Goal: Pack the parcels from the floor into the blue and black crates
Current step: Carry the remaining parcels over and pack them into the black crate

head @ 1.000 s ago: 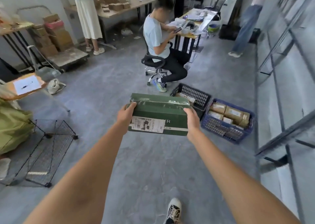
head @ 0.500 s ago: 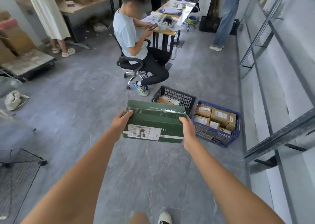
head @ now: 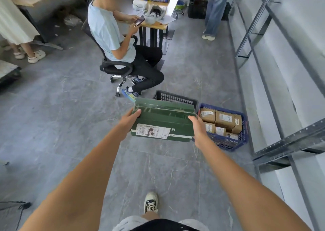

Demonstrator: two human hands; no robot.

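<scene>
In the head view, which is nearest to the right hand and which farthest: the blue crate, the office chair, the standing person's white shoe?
From the right hand:
1. Blue crate, just to its right.
2. Office chair, farther up-left.
3. White shoe, far beyond, by the shelving.

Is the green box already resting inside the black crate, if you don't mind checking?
No, both hands hold the green box in the air in front of the black crate.

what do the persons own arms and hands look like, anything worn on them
Both arms are bare along all that shows, with no sleeves in view. The left hand and right hand wear no gloves, and no rings, watch or bands are visible on them.
</scene>
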